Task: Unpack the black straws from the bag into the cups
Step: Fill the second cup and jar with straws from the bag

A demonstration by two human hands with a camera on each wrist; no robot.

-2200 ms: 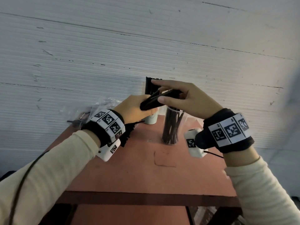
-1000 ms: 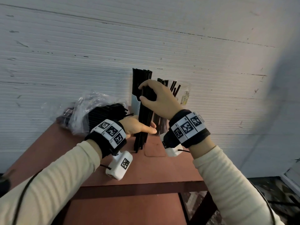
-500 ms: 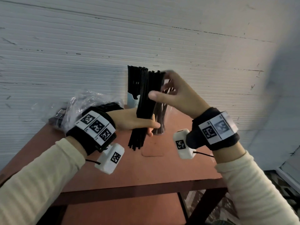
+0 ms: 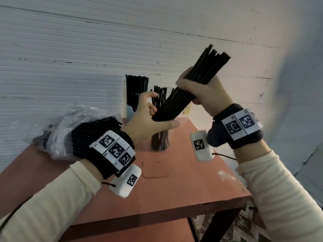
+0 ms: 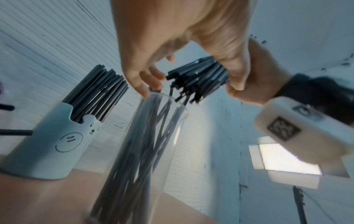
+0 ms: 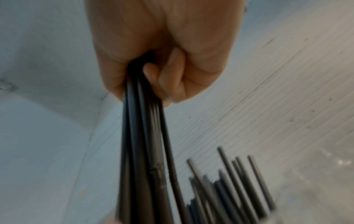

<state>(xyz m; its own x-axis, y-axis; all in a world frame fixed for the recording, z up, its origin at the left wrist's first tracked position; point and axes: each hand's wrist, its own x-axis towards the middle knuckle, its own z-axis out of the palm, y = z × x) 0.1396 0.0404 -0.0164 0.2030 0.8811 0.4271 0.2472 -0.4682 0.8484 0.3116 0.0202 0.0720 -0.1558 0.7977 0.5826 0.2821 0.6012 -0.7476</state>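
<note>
The right hand has its fingers wrapped round a bundle of black straws, holding it slanted in the air above the bench, upper ends toward the wall. The left hand has its thumb under the bundle's lower end and its fingers loosely spread just above the rim of the clear cup; whether those fingers grip the straws I cannot tell. That cup stands on the bench and holds a loose, crossing batch of straws. Just beside it, nearer the wall, a pale blue cup with a drawn face is packed with upright straws. To the left lies the crumpled clear plastic bag, with more straws in it. Both wrists wear 2 black bands with printed markers.
</note>
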